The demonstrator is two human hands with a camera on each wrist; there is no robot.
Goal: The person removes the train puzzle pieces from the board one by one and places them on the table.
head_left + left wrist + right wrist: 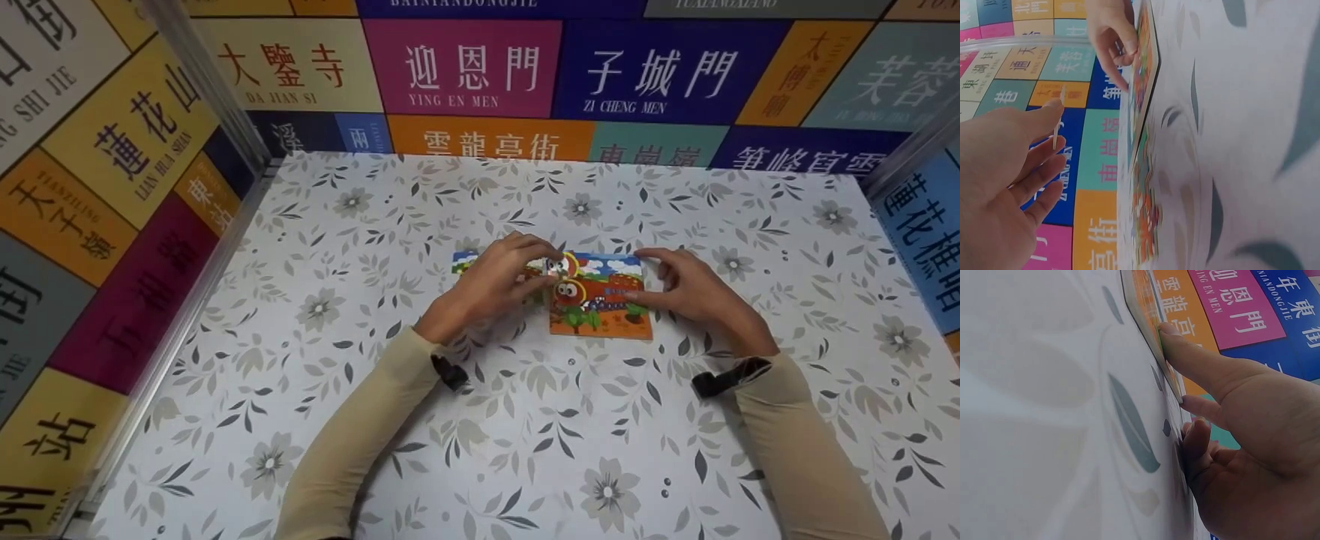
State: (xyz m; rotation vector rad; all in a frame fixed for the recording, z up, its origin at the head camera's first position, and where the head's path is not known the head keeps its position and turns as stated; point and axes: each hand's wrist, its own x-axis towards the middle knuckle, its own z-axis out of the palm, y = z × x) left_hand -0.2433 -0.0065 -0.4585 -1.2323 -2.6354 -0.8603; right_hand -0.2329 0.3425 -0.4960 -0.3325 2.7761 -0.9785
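In the head view my left hand (499, 274) pinches a small flat puzzle piece (556, 265) printed with cartoon eyes, above the left side of a puzzle board (600, 319). Seen from the left wrist, the thin piece (1058, 121) is edge-on between thumb and fingers, clear of the board. A red big-eyed figure, blue sky and orange ground decorate the board. My right hand (694, 289) grips the board's right side, thumb on its face and index finger at the far corner. The right wrist view shows that thumb (1176, 346) on the board; the other fingers are curled.
More colourful printed pieces (465, 259) lie left of the board, partly hidden by the left hand. The table cover (577, 427) has a grey leaf and flower print. Coloured panels with large characters (465, 67) stand behind the table and along its sides.
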